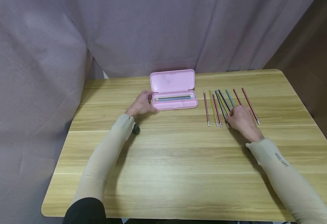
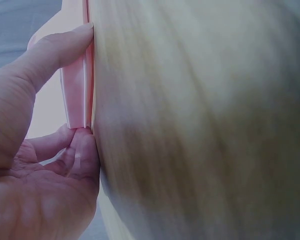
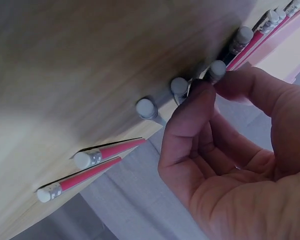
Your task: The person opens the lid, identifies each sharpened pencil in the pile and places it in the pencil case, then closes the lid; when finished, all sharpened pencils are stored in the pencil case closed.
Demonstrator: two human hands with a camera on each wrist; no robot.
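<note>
Left hand (image 1: 141,105) at 9 o'clock of the open pink pencil case (image 1: 173,90), thumb and fingers gripping its left end | right hand (image 1: 242,120) pinches one pencil's eraser end in the pencil row (image 1: 225,104) at 3 o'clock of the case | wooden table (image 1: 180,161).

This looks like a staged recording corner rather than a lived-in room, probably set up indoors in a studio or office. A light wooden table (image 1: 180,161) stands as the only furniture. Behind the table and to its left hangs a grey-mauve cloth backdrop (image 1: 141,34), draped in folds. To the right of the table runs a plain brown wall (image 1: 317,62).
</note>
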